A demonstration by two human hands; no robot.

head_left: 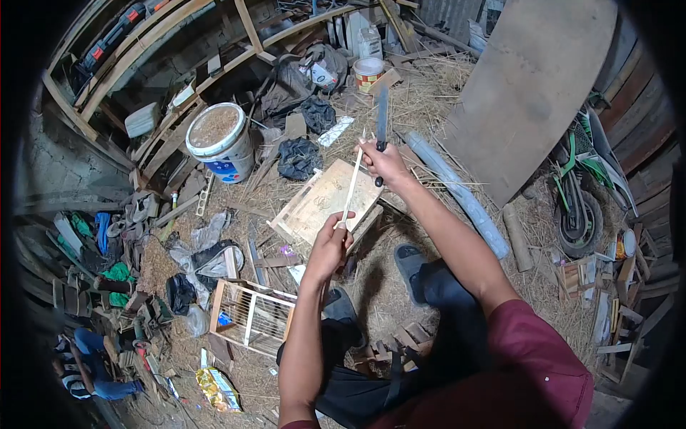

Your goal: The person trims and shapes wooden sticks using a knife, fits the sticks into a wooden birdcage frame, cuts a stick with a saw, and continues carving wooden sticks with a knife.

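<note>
Held aslant between left hand [330, 249] and right hand [386, 165], above the low wooden stool [321, 201]: a thin pale strip [353, 179], wood or bamboo, cannot tell which; looks light, fairly stiff along its length, probably springy if flexed; seems dry, so unlikely to slip; might split along the grain or snap if bent hard; best pinched near each end, with skin off the edges in case of splinters; left hand closed on the lower end; right hand wrapped around the knife [381, 118], blade pointing away, with the strip's upper end beside it, exact pinch too small to tell; knife probably heavier, to be taken by the black handle only; by count, 1 strip, 1 knife, 1 stool; 2 worn sandals [409, 268]; 1 barred wooden cage [248, 327]; 1 large white bucket [232, 154]; 1 smaller tub [367, 73]; just beyond the stool, 2 crumpled black bags [299, 159].
</note>
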